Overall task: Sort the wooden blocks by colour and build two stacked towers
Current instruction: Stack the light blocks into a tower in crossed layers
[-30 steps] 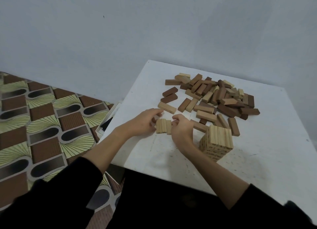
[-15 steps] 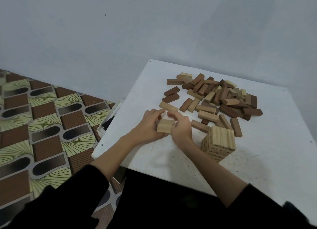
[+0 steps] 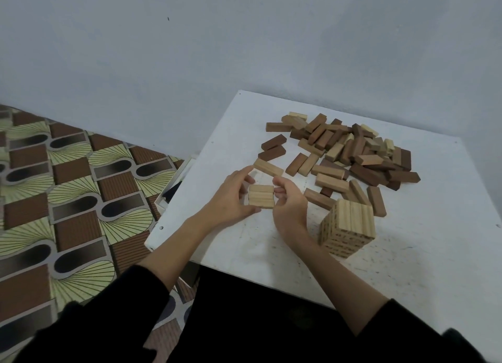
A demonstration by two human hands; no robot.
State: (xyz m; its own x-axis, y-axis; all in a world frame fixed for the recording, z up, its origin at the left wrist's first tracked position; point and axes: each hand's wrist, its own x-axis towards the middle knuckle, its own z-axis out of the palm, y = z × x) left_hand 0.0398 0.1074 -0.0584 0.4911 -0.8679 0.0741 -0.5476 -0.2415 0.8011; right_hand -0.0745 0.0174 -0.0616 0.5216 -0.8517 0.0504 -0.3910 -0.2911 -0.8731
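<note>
Both hands have lifted the little bundle of three light blocks (image 3: 261,196) up off the bench (image 3: 434,254) since a second ago, when it lay flat between them. Now the left hand (image 3: 231,199) presses on the bundle's left end and the right hand (image 3: 290,202) pinches its right end, so each grip is closed on the same bundle and neither is empty. It hangs just above the bench, near the left edge and a bit back from the front edge. One tower is well on its way: the light tower (image 3: 347,228) stands near the front edge, just to the right of the right wrist, many rows high and looking neat and straight. I think the bundle is meant to be its next row. Still, a lot is left to do. A big mixed pile (image 3: 353,153) of dark and light blocks lies toward the back of the bench, not sorted yet. One loose light block (image 3: 268,167) lies just behind the hands, and two dark blocks (image 3: 273,148) lie a little further back. No dark tower has been started anywhere that I can see, so the second tower is all still to build.
</note>
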